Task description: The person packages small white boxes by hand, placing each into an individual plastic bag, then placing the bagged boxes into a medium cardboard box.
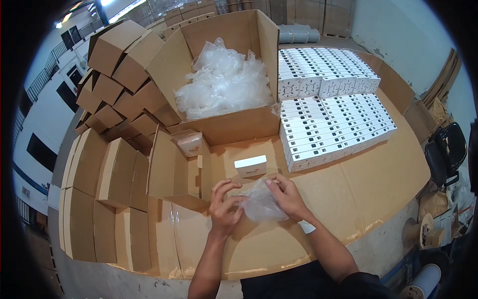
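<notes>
Over the cardboard-covered table, my right hand (pixel 289 199) pinches a clear plastic bag (pixel 265 207) by its upper edge. On the bag's other side, my left hand (pixel 225 207) has curled fingers, with the index finger and thumb at the bag's edge. Just beyond the bag stands a small white box (pixel 251 166) with an orange print on its front. To the left of it is an open brown carton (pixel 179 182), in which a white box in clear plastic (pixel 190 144) sits at the far end.
A large carton (pixel 239 132) full of clear plastic bags (pixel 224 82) stands behind. Stacked white boxes (pixel 333 132) fill the back right. Brown cartons (pixel 82 219) line the left side, with more piled (pixel 119 74) behind them. A black chair (pixel 445 154) is at the right.
</notes>
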### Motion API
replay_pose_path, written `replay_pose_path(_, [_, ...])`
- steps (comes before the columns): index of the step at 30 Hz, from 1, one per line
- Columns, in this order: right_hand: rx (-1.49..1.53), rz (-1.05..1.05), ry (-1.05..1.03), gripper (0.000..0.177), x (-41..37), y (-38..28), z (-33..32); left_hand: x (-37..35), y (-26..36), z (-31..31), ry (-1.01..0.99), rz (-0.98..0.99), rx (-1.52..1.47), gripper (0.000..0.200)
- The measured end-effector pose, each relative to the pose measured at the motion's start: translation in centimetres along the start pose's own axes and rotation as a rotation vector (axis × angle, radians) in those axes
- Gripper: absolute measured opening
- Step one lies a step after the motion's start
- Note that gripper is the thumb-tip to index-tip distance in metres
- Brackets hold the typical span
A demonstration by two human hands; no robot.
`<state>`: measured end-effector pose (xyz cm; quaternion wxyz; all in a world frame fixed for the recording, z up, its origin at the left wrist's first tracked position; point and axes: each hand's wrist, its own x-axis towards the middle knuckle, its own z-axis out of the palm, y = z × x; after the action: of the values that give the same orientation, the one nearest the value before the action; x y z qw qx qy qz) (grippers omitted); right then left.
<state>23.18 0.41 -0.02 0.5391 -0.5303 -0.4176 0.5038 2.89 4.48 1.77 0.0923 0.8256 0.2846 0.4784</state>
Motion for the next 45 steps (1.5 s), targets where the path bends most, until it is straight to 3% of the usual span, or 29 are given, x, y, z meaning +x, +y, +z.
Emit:
replay_pose_path(2, [-0.083, -0.083, 0.0, 0.037, -0.1, -0.1, -0.8, -0.6, -0.6, 0.3, 0.009, -0.102, -0.071, 0.023])
replay_pose_path(4, [-0.167, -0.165, -0.001, 0.043, 0.0, -0.2, -1.2, -1.8, -1.0, 1.1, 0.016, -0.67, -0.579, 0.008])
replay_pose_path(6, [0.018, -0.468, -0.056, 0.055, 0.1, -0.4, -1.2, -2.3, -1.2, 2.0, 0.047, -0.742, -0.627, 0.009])
replay_pose_path(7, [0.016, -0.47, -0.056, 0.055, 0.2, -0.3, -1.2, -2.3, -1.1, 2.4, 0.074, -0.814, -0.676, 0.017])
replay_pose_path(10, [0.035, -0.541, -0.047, 0.048, 0.1, -0.1, -0.1, -2.2, -0.4, 2.6, -0.004, -0.813, -0.624, 0.023])
replay_pose_path(12, [0.055, -0.343, 0.106, 0.037, -0.3, -0.5, 0.8, -2.1, -0.1, 2.9, -0.015, -0.788, -0.648, 0.024])
replay_pose_path(15, [0.053, -0.192, 0.15, 0.028, -0.6, -0.7, 0.0, -2.0, 0.1, 2.5, -0.079, -0.799, -0.676, 0.024])
replay_pose_path(19, [0.081, -0.269, 0.301, 0.03, -0.1, 0.7, 0.5, -1.3, 1.1, 1.8, -0.136, -0.93, -0.809, 0.024])
replay_pose_path(22, [0.07, -0.268, 0.397, 0.029, -0.1, 1.3, 1.3, -2.3, 0.0, 2.1, -0.167, -0.839, -0.869, 0.018])
replay_pose_path(24, [-0.042, -0.389, 0.469, 0.027, -0.2, 1.0, 1.7, -2.6, -0.6, 2.1, -0.188, -0.829, -0.978, 0.017])
replay_pose_path(26, [-0.032, -0.355, 0.444, 0.023, -1.0, 0.0, 1.7, -2.3, -0.7, 1.8, -0.207, -0.815, -1.086, 0.02])
replay_pose_path(28, [-0.026, -0.318, 0.418, 0.02, -1.3, -0.3, 1.6, -1.1, -0.1, 1.2, -0.18, -0.797, -1.232, 0.041])
replay_pose_path(29, [-0.136, -0.435, 0.436, 0.018, -1.1, -0.2, 1.7, -1.1, 0.0, 1.2, -0.18, -0.798, -1.233, 0.041])
replay_pose_path(30, [-0.247, -0.552, 0.453, 0.017, -1.0, -0.1, 1.7, -1.2, 0.1, 1.2, -0.202, -0.768, -1.157, 0.05])
replay_pose_path(32, [-0.307, -0.547, 0.418, 0.014, -0.9, 0.8, 1.4, -1.3, 0.4, 1.5, -0.228, -0.737, -1.081, 0.059])
replay_pose_path(35, [-0.408, -0.601, 0.308, 0.007, -0.7, 0.8, 1.3, -2.4, 0.5, 2.6, -0.135, -0.72, -1.018, 0.042])
replay_pose_path(37, [-0.447, -0.656, 0.227, 0.006, -0.8, 0.7, 1.5, -3.0, -0.4, 3.4, -0.066, -0.92, -0.71, 0.014])
replay_pose_path(38, [-0.391, -0.602, 0.238, 0.007, -0.8, 0.7, 1.9, -3.4, -0.5, 3.7, -0.067, -0.921, -0.709, 0.014])
replay_pose_path(40, [-0.336, -0.549, 0.249, 0.008, -0.9, 0.5, 2.2, -2.5, 0.6, 4.1, 0.185, -0.862, -0.614, 0.025])
replay_pose_path(45, [-0.073, -0.337, 0.294, 0.015, -0.7, 0.4, 2.6, -2.1, 0.6, 3.8, 0.255, -0.804, -0.469, 0.025])
